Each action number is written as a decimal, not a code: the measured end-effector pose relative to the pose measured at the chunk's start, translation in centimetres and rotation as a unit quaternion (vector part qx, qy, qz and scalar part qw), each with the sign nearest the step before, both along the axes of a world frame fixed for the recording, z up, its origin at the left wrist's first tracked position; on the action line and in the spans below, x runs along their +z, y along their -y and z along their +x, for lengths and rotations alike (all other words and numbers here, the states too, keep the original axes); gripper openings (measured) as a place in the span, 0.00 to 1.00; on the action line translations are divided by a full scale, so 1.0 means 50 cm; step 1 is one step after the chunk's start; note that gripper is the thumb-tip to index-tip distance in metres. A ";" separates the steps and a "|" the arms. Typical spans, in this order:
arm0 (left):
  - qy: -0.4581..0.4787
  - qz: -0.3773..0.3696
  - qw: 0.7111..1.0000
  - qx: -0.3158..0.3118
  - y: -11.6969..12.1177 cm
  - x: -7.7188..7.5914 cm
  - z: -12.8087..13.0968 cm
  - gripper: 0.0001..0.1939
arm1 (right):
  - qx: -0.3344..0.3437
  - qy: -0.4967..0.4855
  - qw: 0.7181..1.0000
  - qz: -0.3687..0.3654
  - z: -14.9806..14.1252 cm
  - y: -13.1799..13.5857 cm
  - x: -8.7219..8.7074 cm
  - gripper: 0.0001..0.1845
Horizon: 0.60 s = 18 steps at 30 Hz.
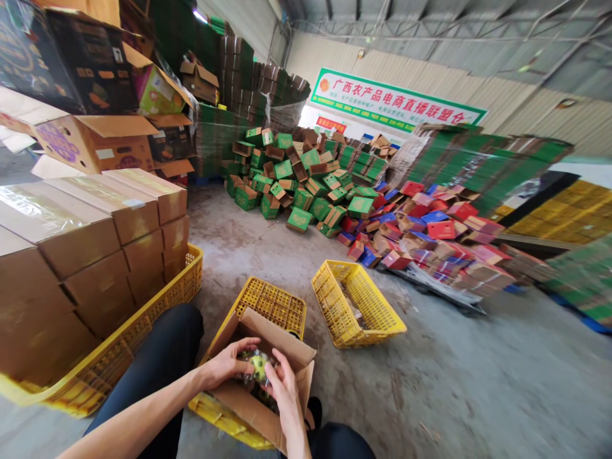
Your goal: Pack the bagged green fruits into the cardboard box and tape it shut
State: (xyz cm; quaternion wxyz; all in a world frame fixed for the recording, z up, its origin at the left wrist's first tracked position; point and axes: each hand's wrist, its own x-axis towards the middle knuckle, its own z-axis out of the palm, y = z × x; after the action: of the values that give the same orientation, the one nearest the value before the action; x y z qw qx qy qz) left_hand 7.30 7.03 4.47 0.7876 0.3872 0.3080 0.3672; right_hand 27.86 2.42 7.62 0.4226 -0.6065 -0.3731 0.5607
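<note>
Between both hands is a round, yellow-green, fruit-like item (259,365) in clear, shiny plastic wrap. My left hand (228,363) curls round its left side, thumb across the front. The fingers of my right hand (285,384) press on its right side. Both hands are above an open cardboard box (278,333) with its flaps raised. Darker, partly hidden contents show low in the box beneath my hands. A yellow plastic crate (229,421) supports the box between my knees. Exactly what kind of item is held cannot be made out.
Left, taped cardboard boxes (98,290) are stacked in a long yellow crate (157,319). A yellow lattice crate (275,306) lies just beyond my box. Another yellow basket (354,312) stands to the right. Heaps of green cartons (301,217) and red-blue cartons (440,229) lie farther back.
</note>
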 end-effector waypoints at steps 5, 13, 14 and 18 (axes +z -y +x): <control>-0.020 -0.030 0.999 0.001 0.002 0.003 -0.002 0.39 | -0.009 0.013 0.999 0.033 0.001 -0.008 0.008 0.42; -0.001 -0.072 0.997 0.038 0.000 0.017 -0.005 0.48 | -0.001 -0.065 0.997 0.044 -0.003 -0.002 0.026 0.40; 0.001 -0.072 0.997 0.043 -0.001 0.016 -0.006 0.47 | 0.007 -0.072 0.996 0.047 -0.003 0.000 0.028 0.40; 0.015 -0.066 0.997 0.036 -0.005 0.011 -0.005 0.37 | 0.036 -0.060 0.995 0.073 -0.005 0.008 0.037 0.38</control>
State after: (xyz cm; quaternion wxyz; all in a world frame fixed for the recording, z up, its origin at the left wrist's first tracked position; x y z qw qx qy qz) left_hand 7.05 7.29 5.02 0.8023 0.3175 0.3333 0.3801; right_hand 27.59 2.01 9.45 0.4668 -0.5254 -0.4082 0.5826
